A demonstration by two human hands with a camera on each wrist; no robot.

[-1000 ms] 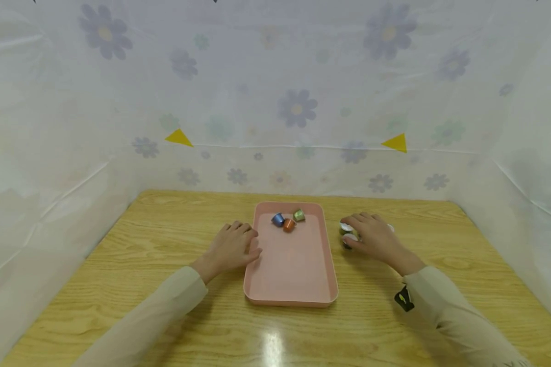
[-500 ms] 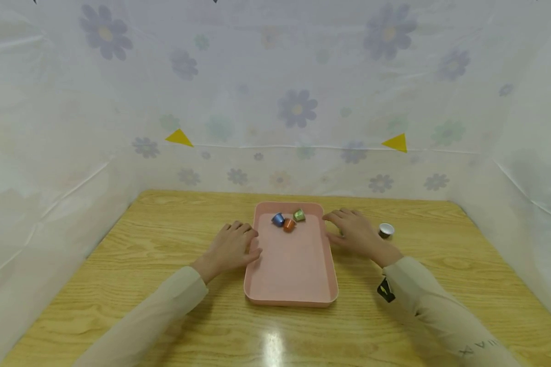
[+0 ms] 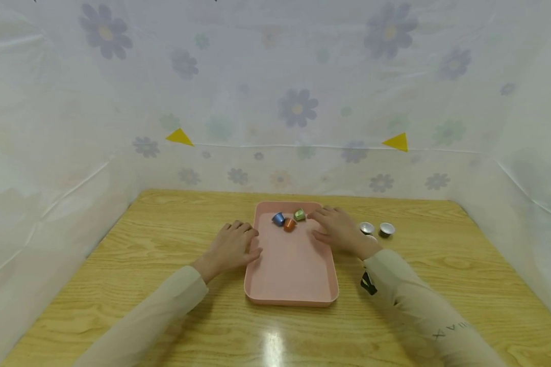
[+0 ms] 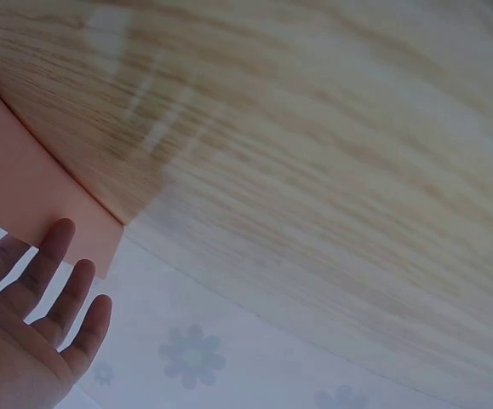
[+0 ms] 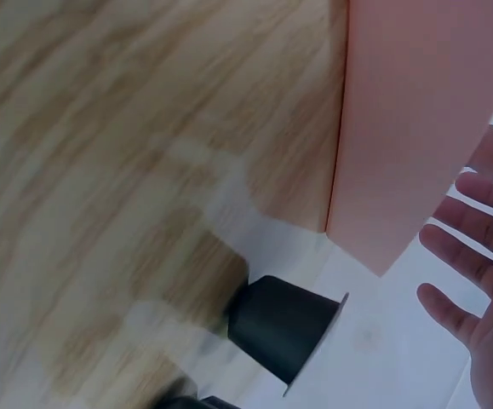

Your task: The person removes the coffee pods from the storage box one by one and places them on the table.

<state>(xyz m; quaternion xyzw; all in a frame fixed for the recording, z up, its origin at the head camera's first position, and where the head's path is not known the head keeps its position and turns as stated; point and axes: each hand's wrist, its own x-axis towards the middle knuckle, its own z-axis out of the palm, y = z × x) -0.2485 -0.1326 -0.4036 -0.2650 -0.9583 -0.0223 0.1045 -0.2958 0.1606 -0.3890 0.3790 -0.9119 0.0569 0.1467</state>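
Note:
A pink rectangular tray (image 3: 289,275) lies on the table between both hands. Inside, toward its far end, three coffee capsules sit close together: one blue (image 3: 278,219), one orange (image 3: 290,224), one green (image 3: 299,214). My left hand (image 3: 229,248) rests at the tray's left rim, its fingers loosely bent and spread. Over the right rim lies my right hand (image 3: 342,229), thumb and fingers apart with nothing visible between them; the right wrist view shows its fingers (image 5: 459,256) fairly straight beside the tray wall.
Right of the tray, coffee capsules with silvery lids (image 3: 366,227) (image 3: 386,229) stand on the wooden table (image 3: 188,214); another is partly hidden by my right wrist. A black capsule (image 5: 280,328) shows in the right wrist view. Flower-printed sheeting (image 3: 243,102) surrounds the table.
My right hand has moved left from the capsules on the table to over the tray's right rim, uncovering some of those capsules. The left hand and tray have stayed put.

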